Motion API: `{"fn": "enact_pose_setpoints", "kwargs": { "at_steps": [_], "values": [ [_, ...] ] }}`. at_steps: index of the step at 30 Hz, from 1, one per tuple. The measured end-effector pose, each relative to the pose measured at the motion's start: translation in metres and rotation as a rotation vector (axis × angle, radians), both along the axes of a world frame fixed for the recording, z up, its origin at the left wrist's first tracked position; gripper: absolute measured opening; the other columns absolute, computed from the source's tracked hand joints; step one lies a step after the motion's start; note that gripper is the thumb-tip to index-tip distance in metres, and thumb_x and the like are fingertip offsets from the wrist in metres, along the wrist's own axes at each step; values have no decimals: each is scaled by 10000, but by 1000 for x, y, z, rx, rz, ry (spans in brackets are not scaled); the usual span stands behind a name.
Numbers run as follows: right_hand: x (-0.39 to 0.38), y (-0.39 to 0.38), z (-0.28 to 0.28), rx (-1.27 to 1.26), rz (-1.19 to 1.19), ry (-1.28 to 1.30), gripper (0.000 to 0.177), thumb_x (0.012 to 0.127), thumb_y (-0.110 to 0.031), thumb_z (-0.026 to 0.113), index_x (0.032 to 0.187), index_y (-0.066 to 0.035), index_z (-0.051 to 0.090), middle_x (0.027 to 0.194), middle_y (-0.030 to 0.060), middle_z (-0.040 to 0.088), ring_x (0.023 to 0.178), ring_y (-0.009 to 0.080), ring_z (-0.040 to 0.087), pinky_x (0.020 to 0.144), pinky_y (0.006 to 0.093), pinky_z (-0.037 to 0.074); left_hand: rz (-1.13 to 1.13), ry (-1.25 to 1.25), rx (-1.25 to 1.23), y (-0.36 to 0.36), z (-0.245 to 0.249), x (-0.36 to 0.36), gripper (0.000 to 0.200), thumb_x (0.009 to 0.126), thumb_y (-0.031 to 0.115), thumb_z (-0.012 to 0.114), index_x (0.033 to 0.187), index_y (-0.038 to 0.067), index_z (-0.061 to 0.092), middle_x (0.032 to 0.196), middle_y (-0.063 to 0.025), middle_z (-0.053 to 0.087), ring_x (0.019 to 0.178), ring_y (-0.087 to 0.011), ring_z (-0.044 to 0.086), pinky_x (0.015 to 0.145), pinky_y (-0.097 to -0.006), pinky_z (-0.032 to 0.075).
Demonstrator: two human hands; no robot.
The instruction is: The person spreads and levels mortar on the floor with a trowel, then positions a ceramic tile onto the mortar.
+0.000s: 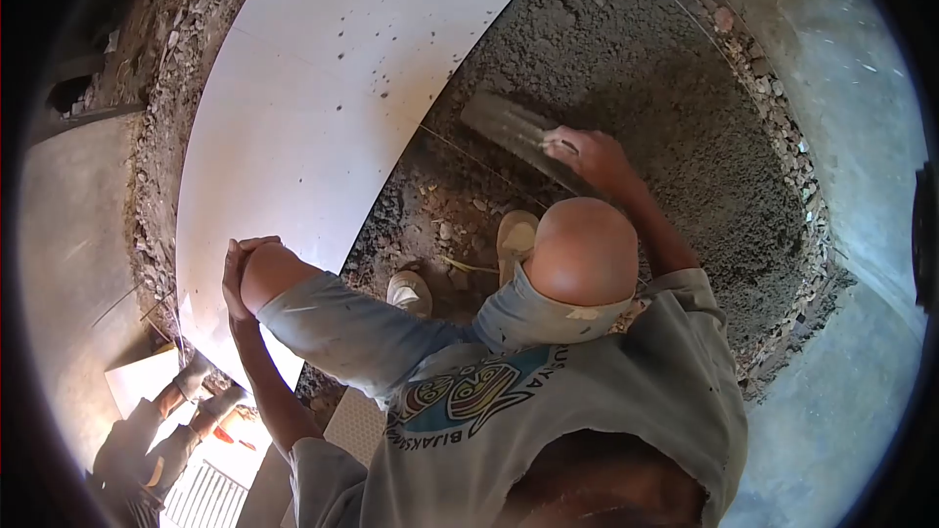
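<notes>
My right hand is closed round the handle of a long, flat grey trowel. The trowel lies over the dark, wet mortar, near its edge beside the white tiles. My left hand rests against my bent left knee, its fingers over the front of the knee; it holds no tool. Under that knee are large white tiles with small dark specks of mortar on them. A thin string runs from the tile edge toward my right knee.
Loose soil and stones surround my shoes between tiles and mortar. Gravel borders the mortar at right, beside a smooth grey floor. Another person is at lower left, near a white slatted object.
</notes>
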State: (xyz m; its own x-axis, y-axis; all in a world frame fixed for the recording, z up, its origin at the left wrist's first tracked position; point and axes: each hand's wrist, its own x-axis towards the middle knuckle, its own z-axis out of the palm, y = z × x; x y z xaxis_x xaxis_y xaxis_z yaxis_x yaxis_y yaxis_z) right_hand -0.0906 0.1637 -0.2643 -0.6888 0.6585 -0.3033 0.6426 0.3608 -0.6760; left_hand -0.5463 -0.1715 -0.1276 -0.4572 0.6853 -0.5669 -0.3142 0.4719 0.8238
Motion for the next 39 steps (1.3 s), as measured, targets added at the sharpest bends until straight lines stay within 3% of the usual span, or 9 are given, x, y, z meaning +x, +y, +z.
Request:
{"fn": "enact_pose_setpoints", "kwargs": {
  "at_steps": [10,14,26,29,31,32,33,37,39],
  "values": [
    [1,24,12,99,-83,-14,256,925,-367,581,1104,-198,652,970,153,691,921,387,645,762,487,515,-30,27,-3,13,6,13,611,1025,491,339,1067,-35,647,1009,-166,680,930,-241,636,889,-380,496],
    [3,-12,-15,-64,-129,-68,266,943,-354,571,1090,-147,649,1012,125,692,949,380,645,784,449,518,-31,32,-13,27,-1,12,603,1031,476,329,1079,-36,644,1000,-163,678,929,-240,634,889,-382,493],
    [56,-68,-7,77,-276,-95,321,917,-463,559,1142,-246,633,975,133,697,940,365,660,764,502,497,-47,-15,-219,63,-13,-9,555,997,514,397,1135,28,628,1076,-132,648,1028,-261,617,901,-401,494],
    [135,-130,14,196,-934,-113,404,907,-489,593,1201,-212,607,948,138,712,866,344,684,744,465,525,23,13,-249,56,-28,-30,531,980,503,451,1160,34,626,1139,-133,628,1084,-273,594,944,-426,479],
    [215,-165,3,289,-1334,-301,471,913,-515,588,1184,-130,605,900,185,702,774,354,690,674,457,531,111,35,-292,54,-37,-40,692,922,568,523,1356,31,486,1319,-172,542,1178,-321,557,985,-466,465],
    [269,-181,-11,264,-1426,-604,526,921,-549,564,1158,-83,607,816,209,682,685,334,680,608,459,520,78,6,-314,59,-38,-40,727,908,578,538,1378,30,459,1338,-177,528,1189,-328,550,990,-470,463],
    [309,-191,-7,311,-1546,-623,594,911,-601,545,1121,-50,615,797,209,673,702,336,676,610,467,516,46,-20,-336,65,-38,-43,764,894,589,553,1399,28,431,1357,-181,513,1200,-335,544,995,-474,461],
    [420,-204,-5,122,-1904,-102,740,910,-662,499,1114,41,609,800,180,659,658,337,586,593,456,459,-70,-29,-391,95,-51,-46,845,853,626,591,1408,14,417,1371,-192,502,1201,-335,543,993,-464,467],
    [456,-201,-31,328,-1931,-407,734,918,-646,496,1184,30,601,894,184,671,732,343,602,656,467,469,-126,44,-402,111,-44,-37,865,837,648,599,1398,12,430,1371,-197,500,1196,-329,546,987,-448,476]
  ]
}}
